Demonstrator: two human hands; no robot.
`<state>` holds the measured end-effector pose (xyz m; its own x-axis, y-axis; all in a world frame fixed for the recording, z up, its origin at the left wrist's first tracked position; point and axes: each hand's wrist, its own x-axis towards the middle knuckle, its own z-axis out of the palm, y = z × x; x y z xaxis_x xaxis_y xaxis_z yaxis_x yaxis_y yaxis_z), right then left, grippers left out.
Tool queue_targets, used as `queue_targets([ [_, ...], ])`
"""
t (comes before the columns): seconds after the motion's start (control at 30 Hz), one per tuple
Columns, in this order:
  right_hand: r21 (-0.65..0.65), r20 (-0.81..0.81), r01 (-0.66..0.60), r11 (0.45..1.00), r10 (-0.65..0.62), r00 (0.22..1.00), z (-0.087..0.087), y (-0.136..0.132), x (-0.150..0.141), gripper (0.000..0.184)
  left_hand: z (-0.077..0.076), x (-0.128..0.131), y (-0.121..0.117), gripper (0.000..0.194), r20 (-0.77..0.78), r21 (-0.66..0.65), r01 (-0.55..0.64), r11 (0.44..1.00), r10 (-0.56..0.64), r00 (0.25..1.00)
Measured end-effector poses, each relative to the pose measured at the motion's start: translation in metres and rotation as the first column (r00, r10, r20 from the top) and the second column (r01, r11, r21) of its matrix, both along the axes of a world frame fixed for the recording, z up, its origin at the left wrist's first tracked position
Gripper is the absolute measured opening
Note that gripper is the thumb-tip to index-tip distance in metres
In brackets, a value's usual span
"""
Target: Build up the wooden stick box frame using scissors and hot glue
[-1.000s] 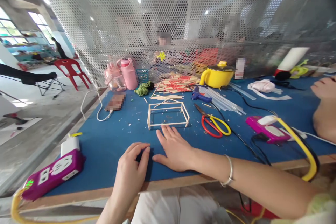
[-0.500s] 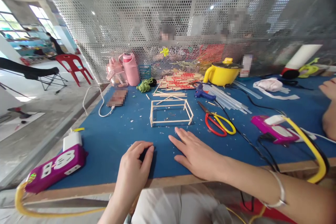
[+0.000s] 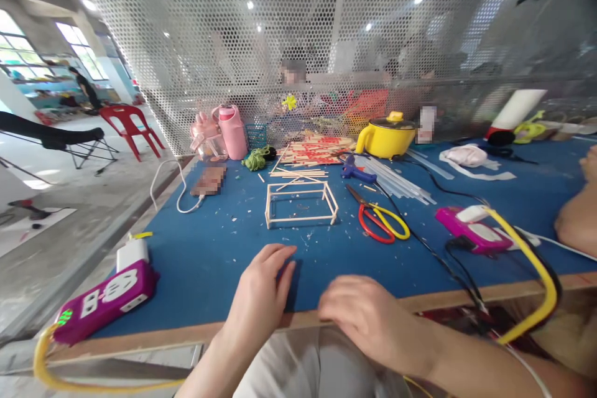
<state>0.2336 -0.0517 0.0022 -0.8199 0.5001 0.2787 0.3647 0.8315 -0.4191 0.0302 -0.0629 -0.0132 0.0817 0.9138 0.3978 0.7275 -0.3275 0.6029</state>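
My left hand (image 3: 262, 281) rests at the table's front edge, its fingers loosely bent, with a small gap between thumb and forefinger. Nothing shows in it. To its right, my right hand (image 3: 361, 308) hovers over the wooden edge. Its fingers are bent downward and blurred, and their tips and palm are hidden. Beyond both hands, apart from them, stands a box-shaped frame of thin wooden sticks (image 3: 302, 220). Right of the frame lie scissors (image 3: 375, 224) with one red and one yellow handle. A blue glue gun (image 3: 357, 171) lies behind them.
Loose wooden sticks (image 3: 312, 152), clear glue sticks (image 3: 398, 180), green yarn (image 3: 255, 160) and a yellow pot (image 3: 386, 138) line the back, before a perforated screen (image 3: 209, 43). Purple power strips (image 3: 105, 305) lie on both sides. Another person's arm (image 3: 578, 217) rests at far right.
My right hand has swept right and drawn back from beside the stick frame to the table edge, its fingers curling. My left hand has moved slightly right. The frame stays put.
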Motion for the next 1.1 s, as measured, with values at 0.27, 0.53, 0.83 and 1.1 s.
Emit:
queue_targets([
  [0.27, -0.181, 0.236, 0.246, 0.952, -0.201, 0.951, 0.000, -0.043, 0.068, 0.024, 0.025, 0.036, 0.046, 0.027, -0.422, -0.196, -0.107, 0.975, 0.014, 0.906],
  [0.53, -0.196, 0.163, 0.272, 0.942, -0.242, 0.956, 0.003, -0.046, 0.066, 0.019, 0.012, 0.042, 0.073, 0.021, -0.365, -0.216, -0.034, 0.976, -0.048, 0.930],
  [0.83, -0.411, -0.100, 0.065, 0.909, -0.116, 0.988, 0.000, -0.018, 0.038, 0.059, -0.003, 0.063, -0.040, 0.017, 0.098, 0.071, 0.416, 0.906, -0.422, 0.901],
  [1.1, -0.835, -0.112, 0.099, 0.541, -0.343, 0.933, -0.023, -0.046, 0.080, 0.038, 0.004, 0.048, -0.064, 0.026, 0.833, -0.087, 0.419, 0.904, -0.165, 0.528],
])
